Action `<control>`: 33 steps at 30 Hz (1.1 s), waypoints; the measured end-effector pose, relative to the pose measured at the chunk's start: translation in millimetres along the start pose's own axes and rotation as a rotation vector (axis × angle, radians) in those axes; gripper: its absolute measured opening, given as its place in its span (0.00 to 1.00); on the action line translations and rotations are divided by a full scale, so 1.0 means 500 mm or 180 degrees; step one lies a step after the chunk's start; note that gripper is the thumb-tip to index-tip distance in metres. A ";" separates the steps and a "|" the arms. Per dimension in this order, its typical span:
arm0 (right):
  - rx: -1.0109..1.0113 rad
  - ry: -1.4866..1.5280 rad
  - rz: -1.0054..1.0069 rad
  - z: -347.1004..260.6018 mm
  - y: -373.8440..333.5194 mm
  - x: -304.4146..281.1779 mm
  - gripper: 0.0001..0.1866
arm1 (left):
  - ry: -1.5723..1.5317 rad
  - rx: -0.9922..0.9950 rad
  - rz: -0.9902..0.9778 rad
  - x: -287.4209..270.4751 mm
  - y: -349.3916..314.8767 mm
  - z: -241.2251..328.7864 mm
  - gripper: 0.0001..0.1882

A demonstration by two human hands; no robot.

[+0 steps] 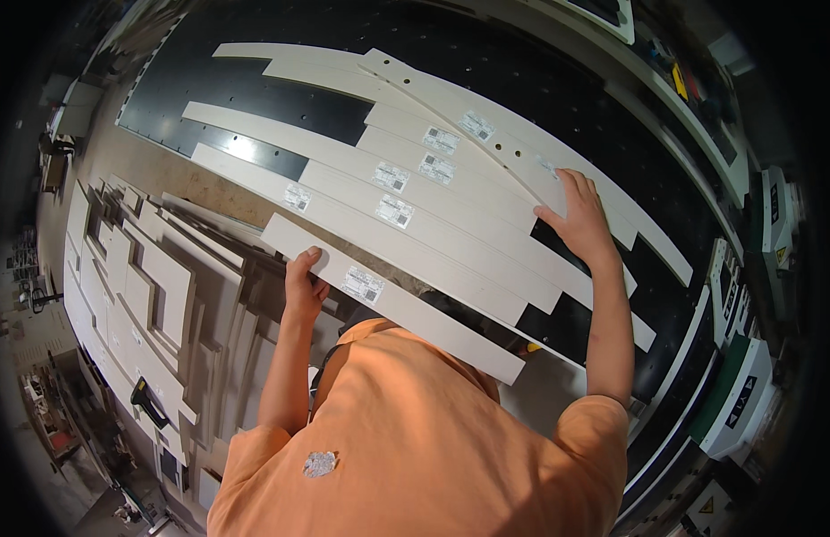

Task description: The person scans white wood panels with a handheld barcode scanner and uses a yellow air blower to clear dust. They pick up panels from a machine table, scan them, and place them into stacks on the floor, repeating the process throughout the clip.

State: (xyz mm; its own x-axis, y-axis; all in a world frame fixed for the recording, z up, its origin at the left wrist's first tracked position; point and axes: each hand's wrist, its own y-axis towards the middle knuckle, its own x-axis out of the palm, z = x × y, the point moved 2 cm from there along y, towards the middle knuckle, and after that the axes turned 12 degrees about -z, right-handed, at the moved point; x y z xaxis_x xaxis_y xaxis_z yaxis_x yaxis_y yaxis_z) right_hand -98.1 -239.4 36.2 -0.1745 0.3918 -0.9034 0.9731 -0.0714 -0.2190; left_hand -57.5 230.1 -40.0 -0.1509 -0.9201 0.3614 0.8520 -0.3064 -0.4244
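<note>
My left hand (306,285) grips a long white board (442,331) near its left end, thumb on the upper face. That board bears a printed label and slants down to the right in front of my body, off the table's near edge. My right hand (585,219) reaches over the table and holds the edge of a white board with drilled holes (442,100), thumb at its near edge and fingers across its face. The drilled board lies aslant over other boards. Beneath and beside it, several white strips (343,188) lie side by side, some labelled.
The boards rest on a black table (330,115) dotted with small holes. On the left stand stacked white panels (164,246), with a black handheld scanner (148,403) on them. A green and white machine housing (732,394) stands to the right.
</note>
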 end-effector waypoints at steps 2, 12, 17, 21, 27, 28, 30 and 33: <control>-0.0010 -0.0306 0.0158 -0.010 -0.002 0.030 0.35 | 0.0062 -0.0035 0.0051 -0.010 0.006 -0.010 0.13; 0.0316 -0.0572 0.0277 -0.008 0.013 0.046 0.28 | -0.0001 0.0051 -0.0205 -0.053 0.015 -0.002 0.16; 0.0256 -0.0007 0.0423 -0.079 -0.033 0.040 0.28 | -0.0151 0.0193 -0.0325 -0.090 -0.009 0.001 0.16; 0.0261 0.0011 0.0535 -0.144 -0.086 0.046 0.27 | -0.0288 0.0150 -0.0260 -0.108 -0.010 -0.019 0.15; -0.0427 0.0076 0.0581 -0.231 -0.155 0.064 0.25 | -0.0344 0.0292 -0.0254 -0.119 -0.047 -0.039 0.17; -0.0555 0.0072 0.0539 -0.245 -0.157 0.066 0.25 | -0.0355 0.0368 -0.0112 -0.122 -0.068 -0.040 0.17; -0.0847 0.0276 0.0400 -0.277 -0.145 0.076 0.26 | -0.0447 0.0517 0.0287 -0.128 -0.122 -0.045 0.16; -0.0486 0.1703 -0.0793 -0.335 -0.136 0.132 0.22 | -0.0743 0.0743 0.0947 -0.155 -0.230 -0.058 0.16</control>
State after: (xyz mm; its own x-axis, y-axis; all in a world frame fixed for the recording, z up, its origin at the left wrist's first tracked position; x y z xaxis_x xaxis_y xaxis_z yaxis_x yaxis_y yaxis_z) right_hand -150.3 -55.2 53.4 -0.3385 0.7891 -0.5126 0.9302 0.1985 -0.3087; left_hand -158.4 329.2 -43.3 0.2126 -0.8719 0.4411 0.9356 0.0514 -0.3492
